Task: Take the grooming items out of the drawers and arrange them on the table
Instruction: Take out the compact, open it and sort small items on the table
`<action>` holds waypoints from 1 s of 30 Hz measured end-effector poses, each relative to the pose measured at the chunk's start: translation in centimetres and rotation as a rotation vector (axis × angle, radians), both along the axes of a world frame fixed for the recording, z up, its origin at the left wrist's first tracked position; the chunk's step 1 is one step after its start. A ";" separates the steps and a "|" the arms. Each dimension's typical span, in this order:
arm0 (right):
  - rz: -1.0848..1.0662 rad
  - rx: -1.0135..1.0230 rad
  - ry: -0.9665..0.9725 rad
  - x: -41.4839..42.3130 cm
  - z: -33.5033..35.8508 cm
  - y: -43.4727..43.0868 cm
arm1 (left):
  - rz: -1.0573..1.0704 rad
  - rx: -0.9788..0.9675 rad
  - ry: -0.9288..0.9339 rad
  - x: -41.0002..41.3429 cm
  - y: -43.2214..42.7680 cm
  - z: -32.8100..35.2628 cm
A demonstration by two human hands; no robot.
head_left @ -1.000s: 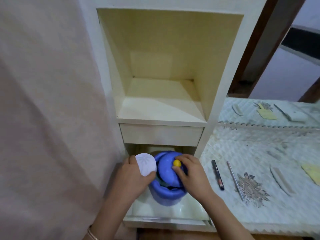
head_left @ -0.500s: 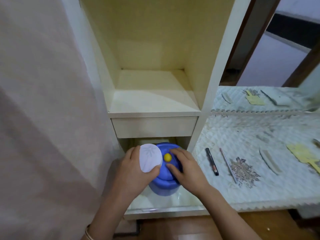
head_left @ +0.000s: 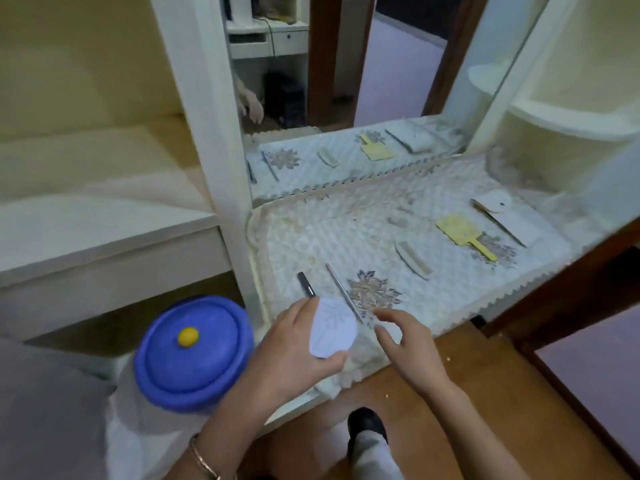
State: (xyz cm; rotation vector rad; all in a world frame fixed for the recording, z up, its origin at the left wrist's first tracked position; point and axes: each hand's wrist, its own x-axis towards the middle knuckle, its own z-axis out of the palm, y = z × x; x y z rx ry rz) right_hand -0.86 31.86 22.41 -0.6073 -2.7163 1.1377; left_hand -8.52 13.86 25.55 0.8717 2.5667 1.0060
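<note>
Over the near edge of the quilted table, below the mirror, now carrying the white round disc in the left hand, pinching it between thumb and fingers with the patterned face up. Having drawn away from the blue lidded container, where both hands were resting half a second ago; leaving it closed in the open drawer, yellow knob uppermost. Hovering the right hand just beside the disc, holding nothing, fingers relaxed and loosely spread. Passing close to the near ends of the black pen and the thin stick; farther along the cover, already lying well apart, the pale comb, the yellow paddle and a white round piece. Meaning for the task: moving one more item from drawer to table, not yet setting it down. Probably seeking a bare patch beside the pen. Judging by the layout, leaving the container and the shut drawer above it to be checked.
</note>
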 end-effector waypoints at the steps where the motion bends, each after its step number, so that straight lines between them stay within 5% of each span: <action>1: -0.015 -0.013 -0.017 0.2 -0.3 1.5 | -0.007 -0.021 -0.014 -0.3 1.6 -0.8; 15: 0.118 -0.101 -0.266 -2.4 -4.8 21.8 | 0.119 -0.256 -0.157 -5.5 20.0 -9.0; 24: 0.197 -0.098 -0.242 -5.7 -5.6 21.9 | 0.212 -0.331 -0.208 -5.7 19.4 -10.7; 30: 0.564 0.123 -0.228 -11.8 -4.7 17.5 | 0.207 -0.290 -0.127 -6.6 18.0 -11.4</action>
